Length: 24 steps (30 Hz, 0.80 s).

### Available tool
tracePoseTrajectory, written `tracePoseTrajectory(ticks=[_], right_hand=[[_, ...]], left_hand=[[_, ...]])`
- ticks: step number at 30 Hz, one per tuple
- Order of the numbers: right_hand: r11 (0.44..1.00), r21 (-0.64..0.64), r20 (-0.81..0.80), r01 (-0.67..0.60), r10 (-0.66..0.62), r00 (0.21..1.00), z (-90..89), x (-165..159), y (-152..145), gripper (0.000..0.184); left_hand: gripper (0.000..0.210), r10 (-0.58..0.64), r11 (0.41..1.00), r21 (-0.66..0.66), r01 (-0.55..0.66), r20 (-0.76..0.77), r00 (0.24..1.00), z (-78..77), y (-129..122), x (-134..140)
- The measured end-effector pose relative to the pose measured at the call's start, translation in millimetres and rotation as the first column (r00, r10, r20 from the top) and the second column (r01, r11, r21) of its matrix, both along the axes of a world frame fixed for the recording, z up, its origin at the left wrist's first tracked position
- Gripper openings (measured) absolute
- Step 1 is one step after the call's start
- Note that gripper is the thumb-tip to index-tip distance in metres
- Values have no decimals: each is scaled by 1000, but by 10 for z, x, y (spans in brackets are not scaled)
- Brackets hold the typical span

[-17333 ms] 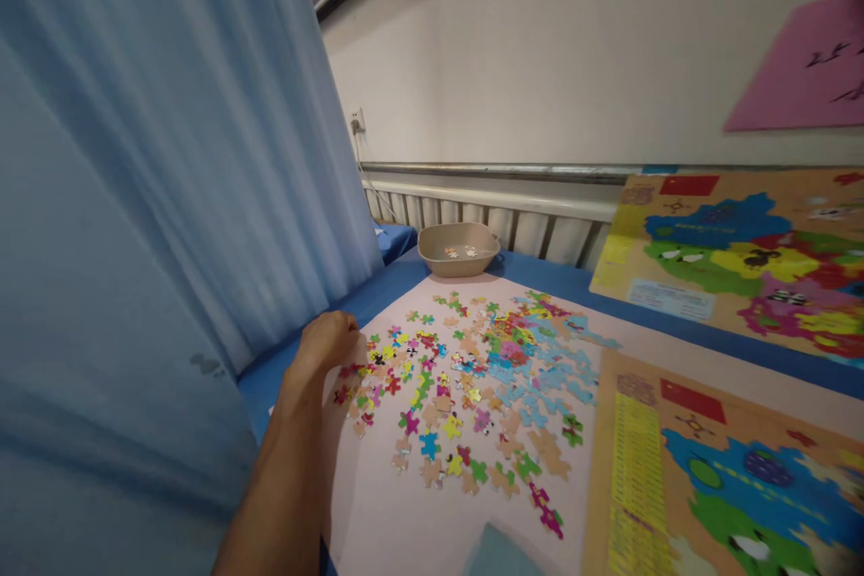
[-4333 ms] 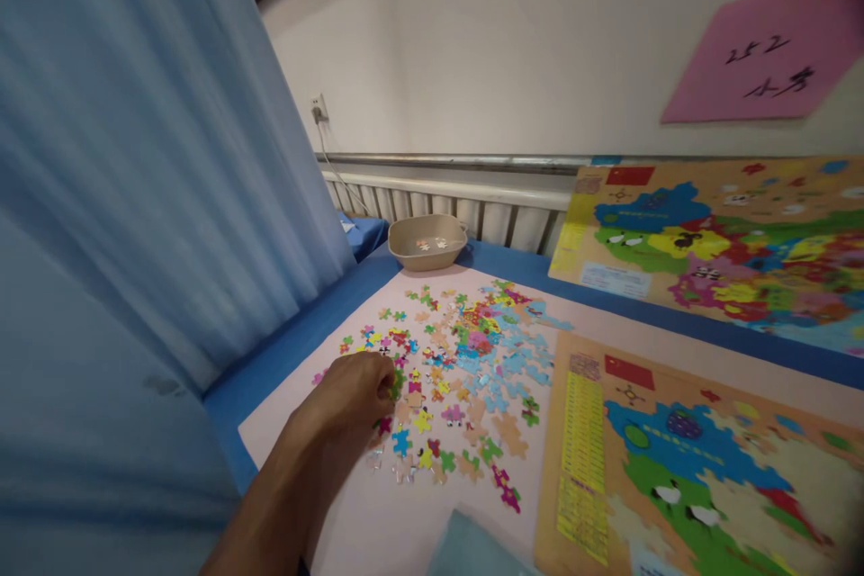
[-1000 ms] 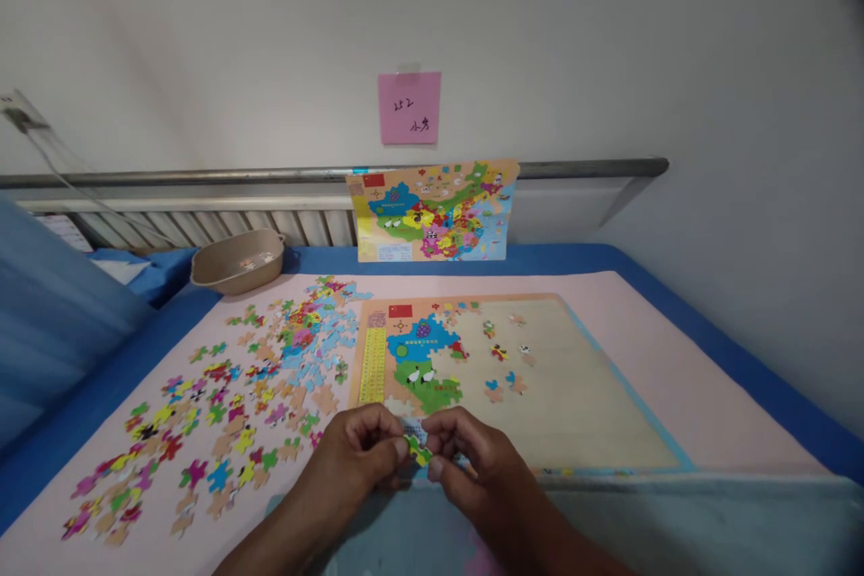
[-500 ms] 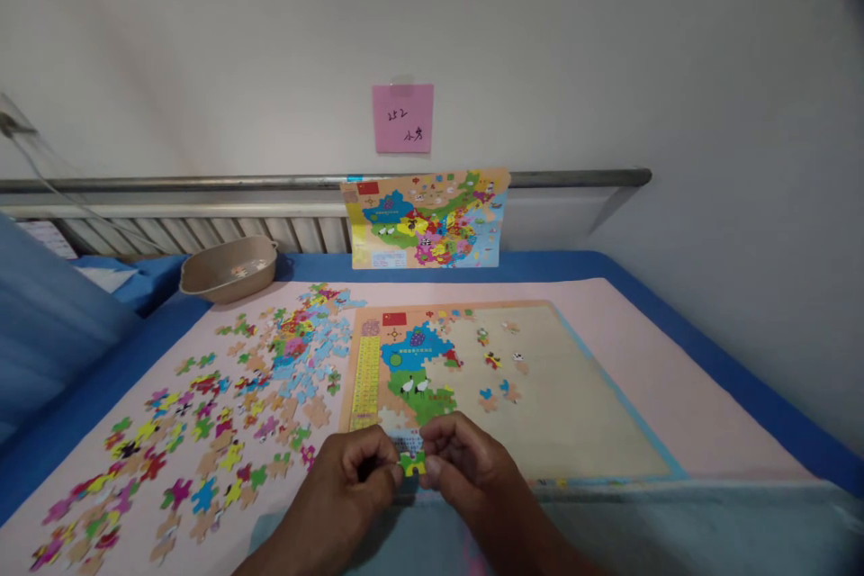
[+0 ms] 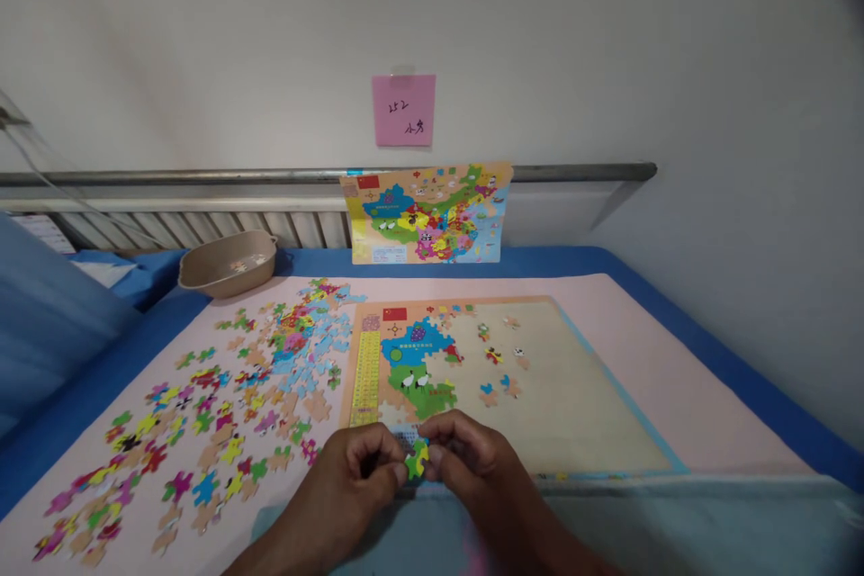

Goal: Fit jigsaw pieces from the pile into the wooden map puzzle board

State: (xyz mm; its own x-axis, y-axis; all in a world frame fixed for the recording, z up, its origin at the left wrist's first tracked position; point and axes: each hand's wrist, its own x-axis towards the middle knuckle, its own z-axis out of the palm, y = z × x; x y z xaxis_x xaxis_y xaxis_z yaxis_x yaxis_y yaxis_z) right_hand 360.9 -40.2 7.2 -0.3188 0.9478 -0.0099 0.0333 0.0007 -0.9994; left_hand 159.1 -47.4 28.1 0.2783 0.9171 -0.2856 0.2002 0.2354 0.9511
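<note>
Between my two hands is a green and yellow puzzle piece [image 5: 418, 459], above the lower left edge of the puzzle board [image 5: 573, 423]. My left hand [image 5: 361, 472] pinches it from the left, thumb and forefinger closed. From the right, the curled fingers of my right hand [image 5: 469, 459] close on the same piece. Beyond my hands, the joined part of the map puzzle [image 5: 413, 378] covers the board's left side, with blue and green areas and a yellow text strip. Several loose pieces, one of them a red and yellow piece [image 5: 494, 355], lie on the board's bare middle.
Many loose puzzle pieces [image 5: 233, 450] are spread on the pink sheet left of the board. A brown basin [image 5: 229, 265] with a few pieces stands at the back left. A printed reference map [image 5: 428, 216] leans at the wall under a metal rail [image 5: 580, 173].
The green and yellow piece has turned between my fingers and now stands more upright. Both hands stay closed on it in nearly the same place. The camera view has shifted slightly.
</note>
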Motion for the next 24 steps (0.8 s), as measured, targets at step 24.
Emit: tracePoseTrajectory(ticks=[24], right_hand=[[885,463,295,-45,-107,950,-35,5,-96,44]], left_hand=[[27,44,999,-23,-43,69,997,-49,19,59]])
